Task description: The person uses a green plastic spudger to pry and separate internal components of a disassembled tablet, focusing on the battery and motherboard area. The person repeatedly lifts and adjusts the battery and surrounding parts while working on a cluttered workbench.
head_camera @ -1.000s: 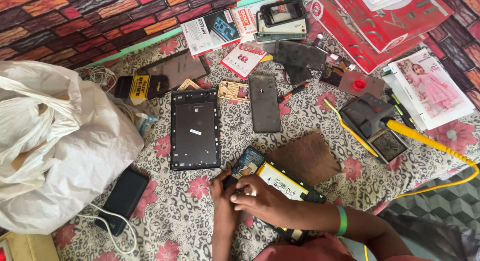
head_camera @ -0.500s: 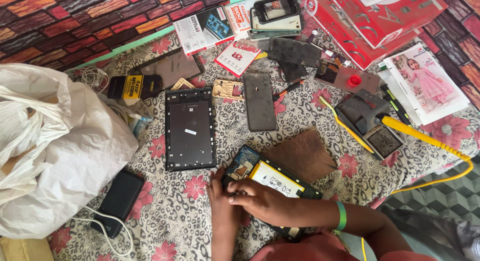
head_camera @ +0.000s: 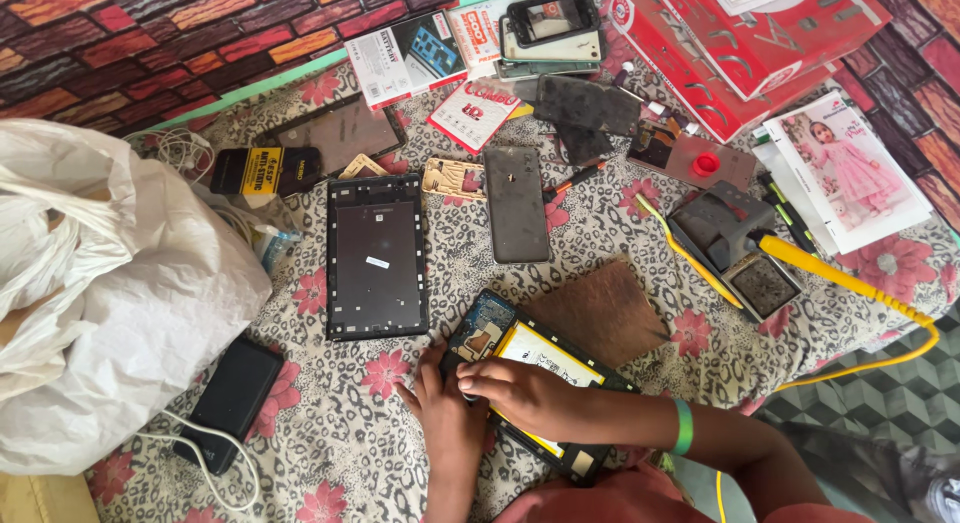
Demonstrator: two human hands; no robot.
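Low in the frame's centre, both hands press on the opened tablet (head_camera: 530, 383): left hand (head_camera: 445, 418) flat at its near edge, right hand (head_camera: 525, 395) curled over its battery, neither grip clasping anything.

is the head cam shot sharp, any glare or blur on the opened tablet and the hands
Head view: even daylight, soft shadows, sharp all over. Opened tablet shows no strong glare; left hand and right hand show no motion blur. White plastic bag is the brightest area, slightly washed out.
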